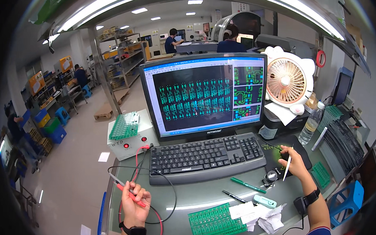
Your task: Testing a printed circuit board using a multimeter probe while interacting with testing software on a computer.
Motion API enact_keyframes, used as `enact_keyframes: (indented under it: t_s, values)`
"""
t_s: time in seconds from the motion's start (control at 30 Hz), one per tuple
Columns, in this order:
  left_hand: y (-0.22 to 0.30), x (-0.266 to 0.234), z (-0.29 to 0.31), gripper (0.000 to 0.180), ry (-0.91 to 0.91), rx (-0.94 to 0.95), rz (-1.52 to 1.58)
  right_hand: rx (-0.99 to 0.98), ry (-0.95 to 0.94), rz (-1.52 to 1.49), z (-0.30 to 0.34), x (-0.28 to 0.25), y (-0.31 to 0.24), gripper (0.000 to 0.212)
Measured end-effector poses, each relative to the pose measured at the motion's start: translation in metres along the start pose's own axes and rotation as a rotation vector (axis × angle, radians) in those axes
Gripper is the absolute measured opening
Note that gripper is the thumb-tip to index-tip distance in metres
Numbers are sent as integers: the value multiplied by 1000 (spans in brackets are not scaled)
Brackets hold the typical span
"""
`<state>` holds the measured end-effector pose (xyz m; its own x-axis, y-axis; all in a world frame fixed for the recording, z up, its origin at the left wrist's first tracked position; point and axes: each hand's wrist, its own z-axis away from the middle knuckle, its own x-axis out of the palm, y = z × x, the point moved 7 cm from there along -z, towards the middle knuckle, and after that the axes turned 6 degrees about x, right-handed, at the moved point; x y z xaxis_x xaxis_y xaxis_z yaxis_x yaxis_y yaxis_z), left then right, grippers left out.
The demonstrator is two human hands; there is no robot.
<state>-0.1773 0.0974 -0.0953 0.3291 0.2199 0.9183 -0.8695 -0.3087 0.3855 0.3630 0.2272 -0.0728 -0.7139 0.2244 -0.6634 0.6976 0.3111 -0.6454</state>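
My left hand (134,201) grips two thin test probes (127,189), one red and one black, whose leads run back to a white tester box (130,143) with red buttons. My right hand (294,162) rests on a dark mouse (285,154) on a black mouse pad (304,154), with a white pen (287,168) held between its fingers. A black keyboard (207,154) lies between my hands. Behind it a monitor (203,97) shows rows of green circuit patterns on black. A green circuit board panel (213,221) lies near the table's front edge.
A green pen (248,185), a black pen (234,196), a teal marker (265,201) and crumpled paper (259,215) lie by the board. A pink desk fan (288,80) and water bottle (310,125) stand right. More green boards (124,126) sit atop the tester. People work at the back.
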Motion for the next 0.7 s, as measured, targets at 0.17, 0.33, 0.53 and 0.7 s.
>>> enact_keyframes:
  t_s: [0.17,0.33,0.53,0.7]
  values:
    - [2,-4,-3,25,31,17,16,-77,65,178,-1,-1,17,40]
    - [7,-7,-3,24,66,47,37,93,149,196,13,-16,50,47]
    - [9,-10,-5,24,67,44,39,16,106,107,16,-8,47,57]
    - [6,-10,-5,25,66,33,61,9,110,170,20,-8,47,56]
